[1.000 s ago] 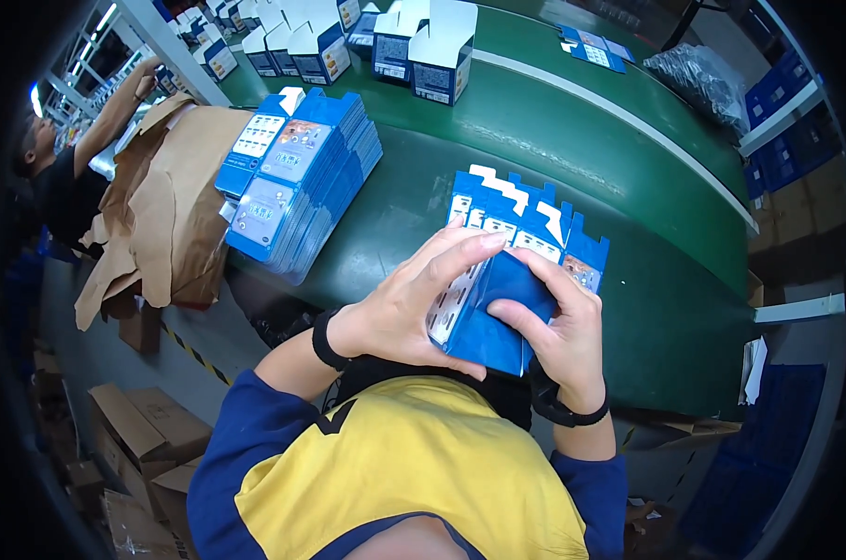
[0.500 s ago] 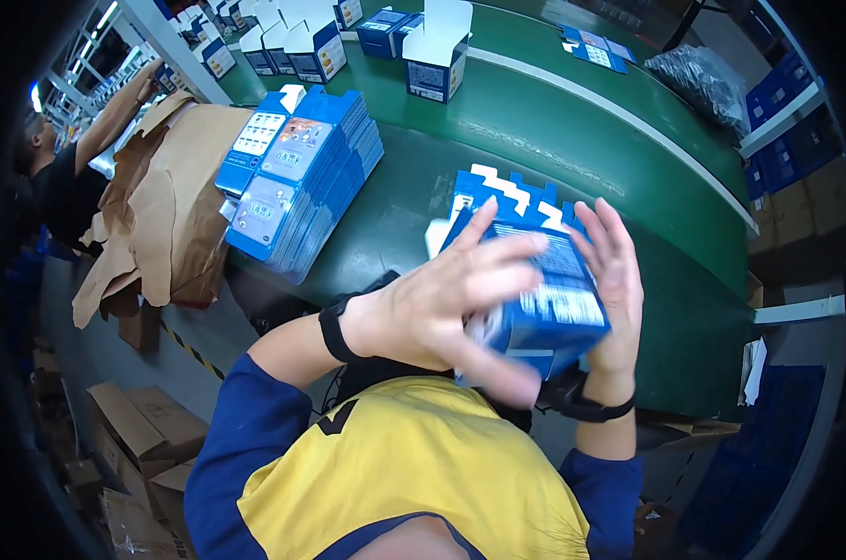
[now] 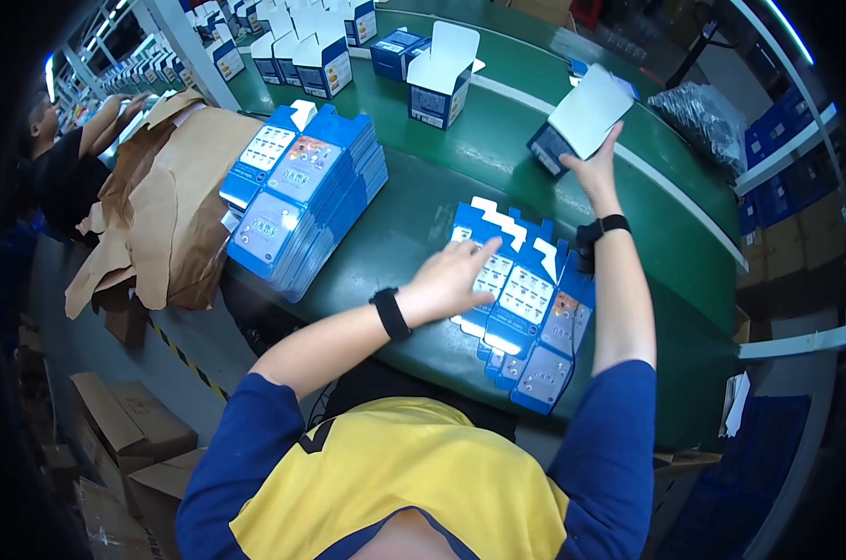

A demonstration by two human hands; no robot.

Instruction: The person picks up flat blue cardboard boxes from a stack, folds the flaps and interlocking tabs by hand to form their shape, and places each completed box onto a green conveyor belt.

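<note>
Farther out on the right, my right hand (image 3: 596,175) grips a folded blue carton (image 3: 552,147) by its near side; its white lid flap stands up. The carton is tilted over the green belt. My left hand (image 3: 451,280) reaches over the left edge of some overlapping flat blue cartons (image 3: 535,322) in front of me. Its fingers are apart, and whether they touch the top carton I cannot tell. To the left lies a thick stack of flat blue cartons (image 3: 302,196).
An erected carton (image 3: 437,89) with its lid up stands on the green belt (image 3: 507,121), and several more (image 3: 322,67) stand farther left. Torn brown paper (image 3: 176,196) lies at the left, near another person (image 3: 63,173). A clear plastic bag (image 3: 698,117) is at the far right.
My right hand has carried the folded carton away from me to the far right. The left hand has let go of it and moved to the flat cartons, now uncovered.
</note>
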